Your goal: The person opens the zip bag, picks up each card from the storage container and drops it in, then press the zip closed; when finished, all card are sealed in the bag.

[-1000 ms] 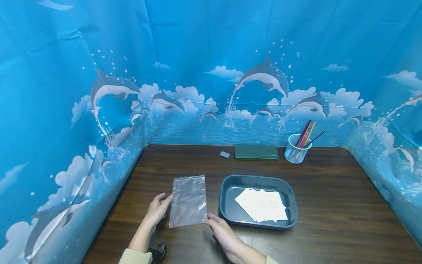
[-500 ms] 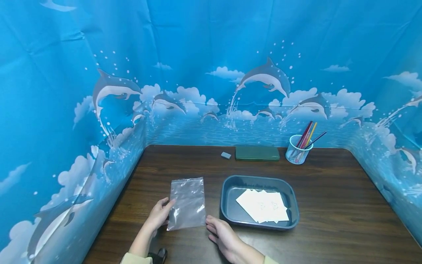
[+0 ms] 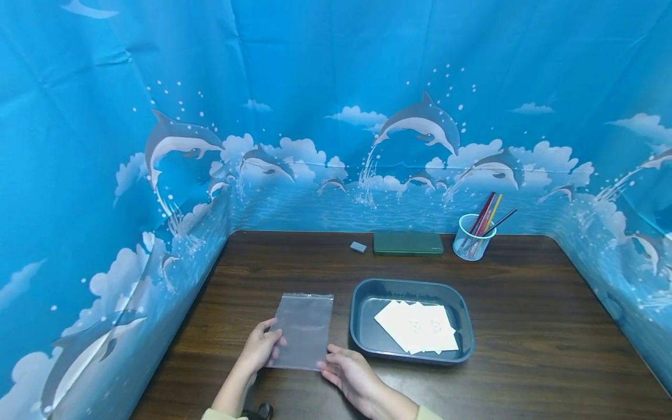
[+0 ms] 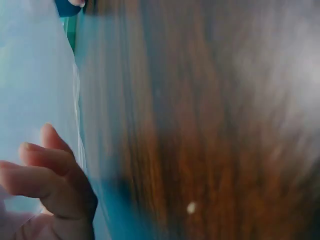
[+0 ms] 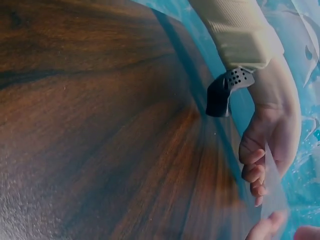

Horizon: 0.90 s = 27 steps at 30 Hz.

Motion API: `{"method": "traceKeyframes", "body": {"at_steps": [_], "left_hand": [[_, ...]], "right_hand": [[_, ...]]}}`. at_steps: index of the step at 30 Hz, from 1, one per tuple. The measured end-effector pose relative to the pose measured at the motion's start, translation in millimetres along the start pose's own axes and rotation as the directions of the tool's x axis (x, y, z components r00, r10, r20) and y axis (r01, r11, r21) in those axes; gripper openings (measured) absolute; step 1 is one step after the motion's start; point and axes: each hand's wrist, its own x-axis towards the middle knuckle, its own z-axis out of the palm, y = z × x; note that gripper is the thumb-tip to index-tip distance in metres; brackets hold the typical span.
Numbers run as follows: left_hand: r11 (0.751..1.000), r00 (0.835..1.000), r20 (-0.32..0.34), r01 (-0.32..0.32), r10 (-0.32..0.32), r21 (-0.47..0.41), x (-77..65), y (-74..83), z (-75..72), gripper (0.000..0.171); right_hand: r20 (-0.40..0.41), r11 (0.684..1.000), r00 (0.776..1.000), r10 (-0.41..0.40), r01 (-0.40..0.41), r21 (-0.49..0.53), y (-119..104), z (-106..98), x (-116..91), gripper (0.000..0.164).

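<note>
Bag (image 3: 304,332) points lengthwise away, zip end (image 3: 307,296) farthest.

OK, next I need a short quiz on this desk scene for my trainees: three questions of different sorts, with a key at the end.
1. Fill the blank: the left hand grips the edge of a clear plastic ____.
2. Multiple choice: in the head view, which is closest to the dark tray?
A. the left hand
B. the right hand
C. the mesh cup
3. True or false: the green case lies between the small grey block and the mesh cup.

Key:
1. bag
2. B
3. True
</note>
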Motion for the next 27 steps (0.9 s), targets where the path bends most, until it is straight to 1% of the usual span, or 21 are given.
{"method": "traceKeyframes", "body": {"at_steps": [5, 7, 10, 12, 15, 19, 21, 23, 24, 27], "left_hand": [[0.999, 0.998, -0.049, -0.033, 0.031, -0.037, -7.8, 3.4, 2.7, 0.042], [0.998, 0.997, -0.071, -0.041, 0.037, -0.049, -11.4, 5.6, 4.4, 0.041], [0.996, 0.993, -0.106, -0.063, 0.055, -0.07, -17.3, 9.6, 7.2, 0.04], [0.993, 0.988, -0.132, -0.088, 0.077, -0.075, -20.9, 12.6, 8.7, 0.037], [0.989, 0.978, -0.163, -0.14, 0.129, -0.056, -25.8, 17.8, 10.2, 0.034], [0.974, 0.959, -0.177, -0.226, 0.219, -0.016, -31.7, 27.4, 12.0, 0.033], [0.96, 0.945, -0.186, -0.28, 0.271, -0.022, -34.6, 33.7, 13.3, 0.032], [0.939, 0.924, -0.197, -0.342, 0.328, -0.04, -37.6, 40.0, 15.6, 0.032], [0.922, 0.908, -0.203, -0.384, 0.366, -0.056, -38.8, 43.1, 17.1, 0.032], [0.853, 0.85, -0.213, -0.51, 0.481, -0.108, -41.5, 53.4, 23.2, 0.031]], "right_hand": [[0.051, 1.0, 0.998, 0.025, -0.025, -0.007, -1.3, 1.1, -2.6, 0.047], [0.072, 1.0, 0.997, 0.018, -0.016, -0.025, -2.0, 2.6, -2.8, 0.042], [0.088, 0.993, 0.995, -0.043, 0.052, -0.109, -3.5, 6.5, -3.7, 0.035], [0.091, 0.977, 0.991, -0.094, 0.109, -0.182, -4.7, 9.1, -4.5, 0.029], [0.1, 0.947, 0.982, -0.159, 0.181, -0.265, -7.0, 11.4, -6.1, 0.022], [0.114, 0.924, 0.973, -0.202, 0.228, -0.308, -13.2, 11.2, -11.0, 0.019], [0.125, 0.911, 0.967, -0.223, 0.253, -0.325, -18.2, 10.2, -15.2, 0.018], [0.137, 0.892, 0.961, -0.241, 0.275, -0.358, -25.8, 9.0, -21.0, 0.018], [0.145, 0.882, 0.957, -0.253, 0.29, -0.373, -30.2, 8.0, -23.9, 0.018], [0.168, 0.851, 0.942, -0.29, 0.335, -0.405, -44.4, 3.5, -31.3, 0.019]]}}
